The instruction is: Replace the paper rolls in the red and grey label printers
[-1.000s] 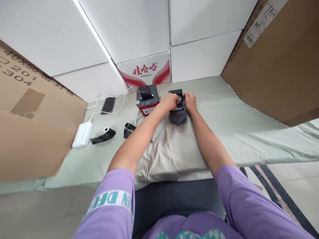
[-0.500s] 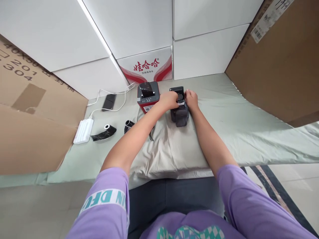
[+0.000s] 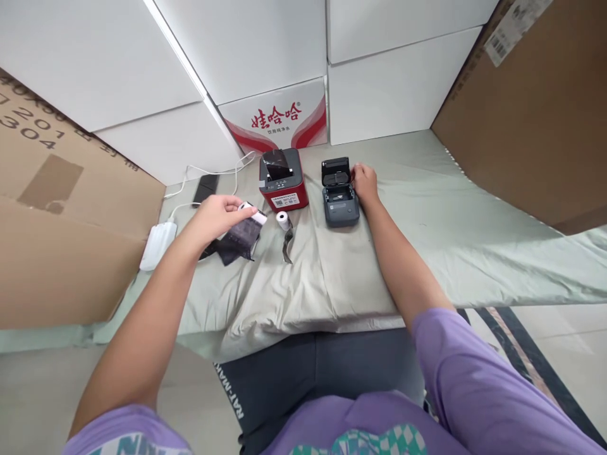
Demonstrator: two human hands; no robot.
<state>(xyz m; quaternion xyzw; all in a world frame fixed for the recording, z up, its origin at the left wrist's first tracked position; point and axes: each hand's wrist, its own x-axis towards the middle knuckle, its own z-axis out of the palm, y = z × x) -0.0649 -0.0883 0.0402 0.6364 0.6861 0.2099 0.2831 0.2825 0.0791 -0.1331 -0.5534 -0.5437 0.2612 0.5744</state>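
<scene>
My left hand (image 3: 224, 218) pinches a small paper roll (image 3: 252, 215), from which a loose dark printed strip hangs down. Against the right side of a dark portable printer (image 3: 341, 212) rests my right hand (image 3: 365, 183), its fingers curled at the edge of the raised lid. The printer's paper bay is exposed and no roll shows in it. Between the hands stands another white paper roll (image 3: 282, 219) with a dark curled strip trailing from it. Partly hidden under my left hand lies more black strip.
A red and grey printer (image 3: 290, 194) with dark paper sticking out stands at the back. A black phone (image 3: 205, 188), a white power bank (image 3: 159, 246) and its cable lie at the left. Cardboard boxes (image 3: 531, 120) flank the cloth-covered surface (image 3: 450, 246); white boxes (image 3: 379, 101) line the back.
My left hand has left the portable printer and moved left, carrying the roll and its strip out of the bay. My right hand stays at the printer's side.
</scene>
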